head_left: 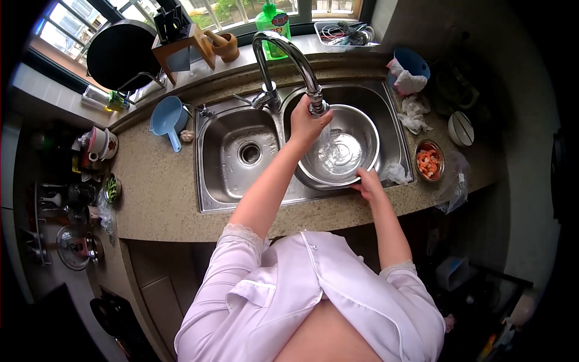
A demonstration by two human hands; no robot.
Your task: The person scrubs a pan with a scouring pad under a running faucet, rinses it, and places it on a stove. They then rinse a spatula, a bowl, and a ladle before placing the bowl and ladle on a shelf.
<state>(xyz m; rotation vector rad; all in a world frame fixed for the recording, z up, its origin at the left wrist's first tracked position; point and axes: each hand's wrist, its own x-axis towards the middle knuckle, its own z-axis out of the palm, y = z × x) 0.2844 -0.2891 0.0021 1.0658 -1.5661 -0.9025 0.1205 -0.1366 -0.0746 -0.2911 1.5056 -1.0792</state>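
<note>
My left hand (309,125) is wrapped round the spout end of the chrome faucet (288,41), above the sink's right basin. Water runs from it into a stainless steel bowl (369,130), where some water covers the bottom. With my right hand (369,183) I grip the bowl's near right rim, thumb on top and fingers underneath. The bowl sits in the right basin of the double sink (204,181). The left basin has a round drain (249,153).
A metal bowl of orange-red pieces, perhaps shrimp (428,161), stands right of the sink beside a plastic bag (453,184). Left are a blue dipper (169,116) and a small bowl of green pieces (112,188). A green bottle (273,30) stands behind the faucet.
</note>
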